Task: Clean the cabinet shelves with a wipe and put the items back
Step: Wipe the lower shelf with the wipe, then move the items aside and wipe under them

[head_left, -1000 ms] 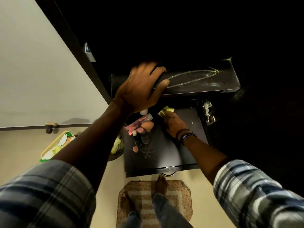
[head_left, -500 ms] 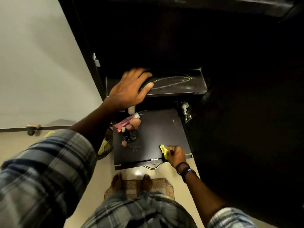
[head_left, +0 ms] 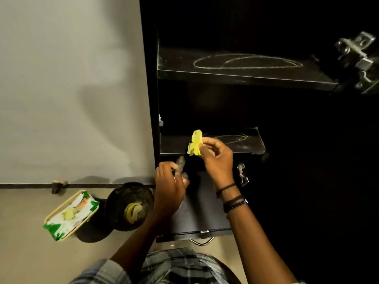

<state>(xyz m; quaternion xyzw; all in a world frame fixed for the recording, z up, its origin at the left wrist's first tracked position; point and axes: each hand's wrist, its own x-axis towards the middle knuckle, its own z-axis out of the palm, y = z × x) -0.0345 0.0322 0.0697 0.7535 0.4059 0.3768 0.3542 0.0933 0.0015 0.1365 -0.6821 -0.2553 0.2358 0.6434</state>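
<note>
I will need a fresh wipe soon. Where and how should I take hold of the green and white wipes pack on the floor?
Come from above and pinch the yellow wipe poking up at the middle of the green and white wipes pack. The pack lies flat, face up, in a pale tray, so the sides are walled in.

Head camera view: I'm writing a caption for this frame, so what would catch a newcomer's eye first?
The bright yellow wipe, pinched in the right hand in front of the middle shelf, stands out against the dark cabinet. Next come the pale chalk-like loops drawn on the upper shelf. Lower left, a green-and-white wipes pack lies beside a dark round bin.
</note>
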